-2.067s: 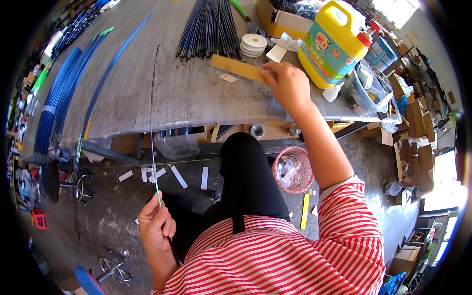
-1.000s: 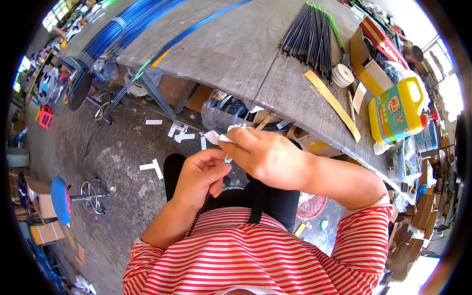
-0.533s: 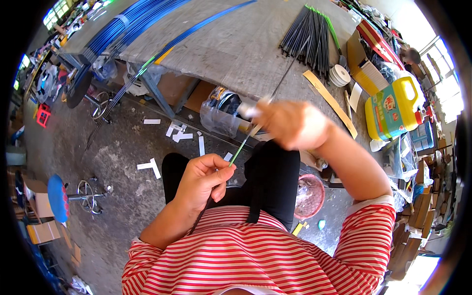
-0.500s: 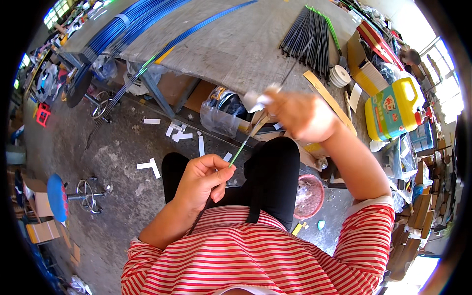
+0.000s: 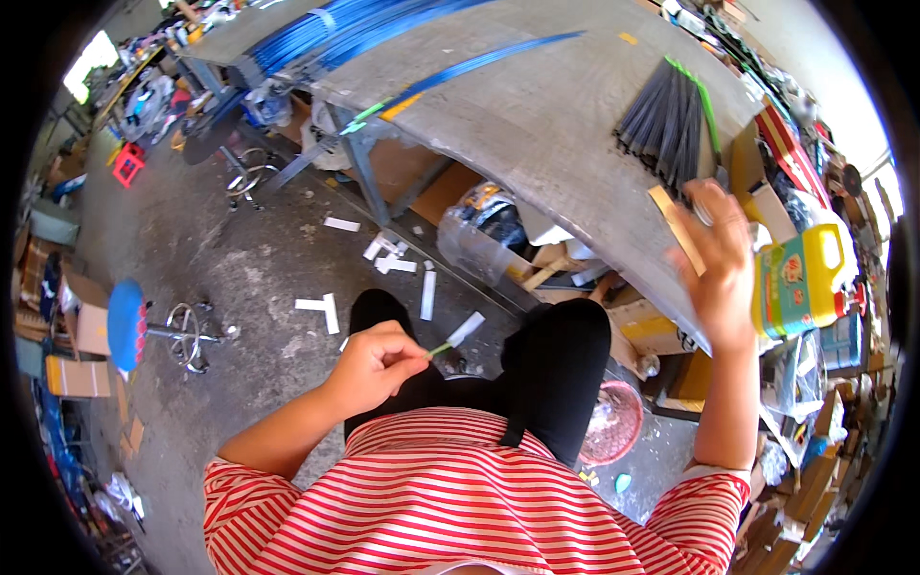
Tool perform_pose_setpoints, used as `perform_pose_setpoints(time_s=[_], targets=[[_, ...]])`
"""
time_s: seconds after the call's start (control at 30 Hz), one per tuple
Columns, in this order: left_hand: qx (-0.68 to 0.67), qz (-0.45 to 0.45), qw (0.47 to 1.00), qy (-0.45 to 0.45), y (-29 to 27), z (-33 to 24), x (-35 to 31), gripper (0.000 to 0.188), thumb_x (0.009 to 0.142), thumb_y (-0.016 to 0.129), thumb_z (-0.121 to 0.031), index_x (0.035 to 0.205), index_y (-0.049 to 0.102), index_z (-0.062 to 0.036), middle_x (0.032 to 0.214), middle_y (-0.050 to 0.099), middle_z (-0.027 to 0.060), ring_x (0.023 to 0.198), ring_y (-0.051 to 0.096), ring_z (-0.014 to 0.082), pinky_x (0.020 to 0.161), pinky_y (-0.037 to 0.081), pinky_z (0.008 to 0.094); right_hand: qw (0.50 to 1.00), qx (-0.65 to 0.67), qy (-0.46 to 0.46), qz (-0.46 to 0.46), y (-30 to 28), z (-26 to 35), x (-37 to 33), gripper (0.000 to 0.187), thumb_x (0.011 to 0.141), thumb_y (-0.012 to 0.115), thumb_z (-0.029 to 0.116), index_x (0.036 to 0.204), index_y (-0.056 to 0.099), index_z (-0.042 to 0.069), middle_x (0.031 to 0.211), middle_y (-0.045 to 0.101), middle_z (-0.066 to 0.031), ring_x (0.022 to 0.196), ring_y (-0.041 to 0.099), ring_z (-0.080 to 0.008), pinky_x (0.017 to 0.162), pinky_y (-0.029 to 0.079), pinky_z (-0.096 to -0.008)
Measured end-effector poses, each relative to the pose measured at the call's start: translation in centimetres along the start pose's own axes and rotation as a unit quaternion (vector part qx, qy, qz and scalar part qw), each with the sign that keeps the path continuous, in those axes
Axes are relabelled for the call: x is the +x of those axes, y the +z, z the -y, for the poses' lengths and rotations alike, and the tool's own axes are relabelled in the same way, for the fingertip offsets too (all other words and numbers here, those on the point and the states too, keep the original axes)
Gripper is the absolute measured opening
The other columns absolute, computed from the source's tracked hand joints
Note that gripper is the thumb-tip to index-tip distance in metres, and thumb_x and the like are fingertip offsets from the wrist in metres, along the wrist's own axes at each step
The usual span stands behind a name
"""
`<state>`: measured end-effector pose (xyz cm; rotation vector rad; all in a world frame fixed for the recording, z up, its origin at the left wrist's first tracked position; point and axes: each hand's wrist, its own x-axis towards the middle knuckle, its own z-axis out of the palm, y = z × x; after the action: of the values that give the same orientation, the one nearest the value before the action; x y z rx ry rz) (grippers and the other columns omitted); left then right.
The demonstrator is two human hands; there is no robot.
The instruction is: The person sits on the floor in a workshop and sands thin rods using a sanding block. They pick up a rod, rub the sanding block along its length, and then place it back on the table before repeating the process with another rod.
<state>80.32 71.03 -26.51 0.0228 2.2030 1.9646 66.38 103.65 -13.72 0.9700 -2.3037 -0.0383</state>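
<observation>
Head view, left hand (image 5: 379, 362) pinching a green-ended rod (image 5: 439, 350) in front of the tabletop (image 5: 537, 139), a white piece (image 5: 467, 329) by its tip, right hand (image 5: 721, 254), earlier near the rod, had swung over the tabletop's right side, fingers spread by a yellow strip (image 5: 675, 228), contact was unclear.

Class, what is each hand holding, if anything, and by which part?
The left hand pinches a thin rod at its green part. The right hand is blurred at the tan strip; any hold there cannot be told.
</observation>
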Motion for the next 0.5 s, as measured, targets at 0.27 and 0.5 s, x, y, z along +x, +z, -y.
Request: perform_pose_setpoints(time_s=[0.27,0.5], targets=[[0.542,-0.258,0.721,0.346,-8.8,-8.8,-4.2,0.017,0.064,0.066,0.006,0.079,0.066,-0.0031,0.072,0.054,0.0077,0.065,0.055,0.0196,0.055,0.044,0.0284,0.866,0.48,-0.077,0.117,4.1,9.1,-1.6,0.016,0.074,0.066,0.019,0.071,0.063,0.004,0.057,0.054,-0.0081,0.049,0.053,-0.0236,0.042,0.04,-0.0317],[0.577,-0.097,0.574,0.573,-1.9,-10.7,-1.2,0.018,0.066,0.066,-0.012,0.084,0.064,-0.0102,0.089,0.056,0.0038,0.087,0.055,0.0183,0.078,0.044,0.035,0.726,0.686,0.041,-0.02,7.1,14.8,-3.7,0.016,0.081,0.058,0.013,0.086,0.061,-0.002,0.064,0.057,-0.0094,0.054,0.055,-0.0171,0.05,0.042,-0.0266]])
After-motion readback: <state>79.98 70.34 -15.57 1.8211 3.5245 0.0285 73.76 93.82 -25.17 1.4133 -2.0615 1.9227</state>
